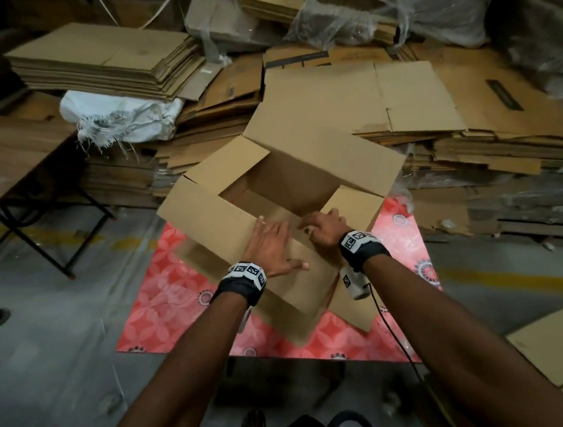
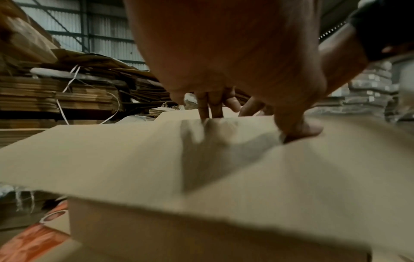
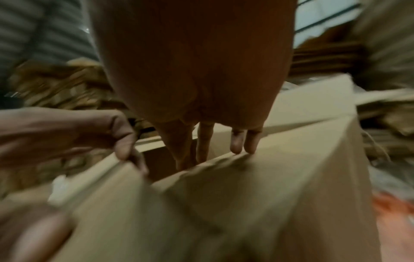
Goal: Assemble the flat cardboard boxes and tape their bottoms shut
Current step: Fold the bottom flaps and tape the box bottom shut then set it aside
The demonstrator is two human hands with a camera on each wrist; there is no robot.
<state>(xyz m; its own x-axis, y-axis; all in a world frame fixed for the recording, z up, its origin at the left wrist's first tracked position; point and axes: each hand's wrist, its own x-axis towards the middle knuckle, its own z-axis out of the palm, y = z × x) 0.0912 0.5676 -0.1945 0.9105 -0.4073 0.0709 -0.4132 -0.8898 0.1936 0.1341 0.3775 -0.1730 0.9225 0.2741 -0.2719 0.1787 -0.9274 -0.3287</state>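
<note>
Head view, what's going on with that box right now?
A person is folding the flaps of an opened cardboard box that sits on a red patterned mat. The left hand presses flat on the near flap; the right hand curls its fingers over the neighbouring flap's edge. The middle is still open, with no tape on it. Stacks of flat cardboard lie behind.

Warehouse, stacked flat cardboard (image 1: 104, 63), corrugated wall (image 2: 107, 44)

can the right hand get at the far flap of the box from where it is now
Probably yes: the right hand rests on the near flap, and only the box opening lies between it and the far flap, which stands open.
</note>
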